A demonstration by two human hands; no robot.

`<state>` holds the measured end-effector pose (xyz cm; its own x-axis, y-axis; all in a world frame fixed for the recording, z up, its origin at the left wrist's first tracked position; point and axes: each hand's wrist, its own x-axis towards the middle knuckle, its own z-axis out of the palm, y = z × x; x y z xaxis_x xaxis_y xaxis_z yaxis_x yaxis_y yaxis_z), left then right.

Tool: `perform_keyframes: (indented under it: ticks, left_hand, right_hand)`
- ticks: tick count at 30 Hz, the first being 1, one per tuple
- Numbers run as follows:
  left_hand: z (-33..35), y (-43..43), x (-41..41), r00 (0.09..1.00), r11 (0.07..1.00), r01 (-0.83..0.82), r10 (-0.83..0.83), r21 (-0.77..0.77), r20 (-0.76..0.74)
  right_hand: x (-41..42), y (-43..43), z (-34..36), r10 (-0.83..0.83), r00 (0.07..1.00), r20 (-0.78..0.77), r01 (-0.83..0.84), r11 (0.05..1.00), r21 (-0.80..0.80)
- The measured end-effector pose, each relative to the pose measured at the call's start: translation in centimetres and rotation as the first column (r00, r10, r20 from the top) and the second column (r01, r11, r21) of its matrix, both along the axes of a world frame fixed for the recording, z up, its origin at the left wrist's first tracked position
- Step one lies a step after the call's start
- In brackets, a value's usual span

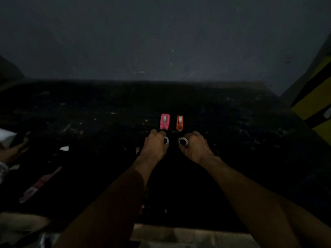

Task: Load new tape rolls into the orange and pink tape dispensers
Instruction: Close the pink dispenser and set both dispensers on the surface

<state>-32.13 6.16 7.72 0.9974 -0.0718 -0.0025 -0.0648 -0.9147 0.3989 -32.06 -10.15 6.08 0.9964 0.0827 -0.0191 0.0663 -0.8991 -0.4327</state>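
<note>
A pink tape dispenser (164, 121) and an orange tape dispenser (179, 122) stand side by side on the dark table (89, 122), each with a pale roll in it. Just in front of them, my left hand (155, 145) grips a small tape roll (166, 140) below the pink one. My right hand (196, 146) holds another tape roll (182, 141) below the orange one. Both rolls show a white ring with a dark core. The scene is very dim.
A pinkish flat strip (40, 184) lies at the table's left front. White scraps (64, 148) are scattered nearby. Another person's hand (12, 151) shows at the far left edge. A yellow and black surface (315, 102) stands at the right. A grey wall rises behind.
</note>
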Motion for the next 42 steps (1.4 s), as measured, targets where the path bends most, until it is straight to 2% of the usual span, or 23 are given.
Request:
perform_keyframes:
  ticks: [3, 8, 15, 19, 27, 34, 39, 42]
  left_hand:
    - [1.8, 1.9, 2.9, 1.0, 1.0, 0.001, -0.001, 0.006, 0.022]
    - [3.5, 5.0, 8.3, 0.995, 1.0, -0.019, 0.019, -0.006, 0.097]
    - [3.8, 8.7, 17.2, 0.988, 0.999, -0.04, 0.039, 0.003, 0.148]
    - [2.7, 10.3, 22.6, 0.995, 0.999, -0.037, 0.037, -0.004, 0.092]
    - [-3.5, 12.9, 32.2, 0.994, 1.0, -0.011, 0.011, 0.004, -0.112]
    - [-9.1, 12.8, 35.0, 0.974, 1.0, -0.005, 0.008, 0.014, -0.225]
    - [-11.6, 13.0, 35.9, 0.954, 0.999, 0.002, 0.008, 0.032, -0.299]
    - [-12.8, 13.1, 36.1, 0.936, 0.999, 0.009, 0.009, 0.05, -0.351]
  right_hand:
    - [3.3, 1.6, 1.7, 0.047, 0.999, 0.028, -0.047, 0.999, 0.013]
    - [9.0, 4.8, 3.3, 0.015, 0.992, 0.123, -0.016, 1.0, 0.009]
    - [17.2, 9.4, 4.0, 0.02, 0.991, 0.13, -0.017, 0.999, -0.029]
    - [22.2, 11.1, 3.0, -0.002, 0.997, 0.079, 0.005, 0.999, -0.036]
    - [31.3, 13.7, -2.1, -0.038, 0.992, -0.121, 0.029, 0.997, -0.071]
    - [34.2, 14.8, -7.2, -0.033, 0.975, -0.219, -0.015, 0.977, -0.214]
    - [35.5, 15.4, -9.7, -0.011, 0.947, -0.321, -0.057, 0.977, -0.204]
    - [35.5, 15.5, -10.9, -0.016, 0.943, -0.333, -0.059, 0.976, -0.212]
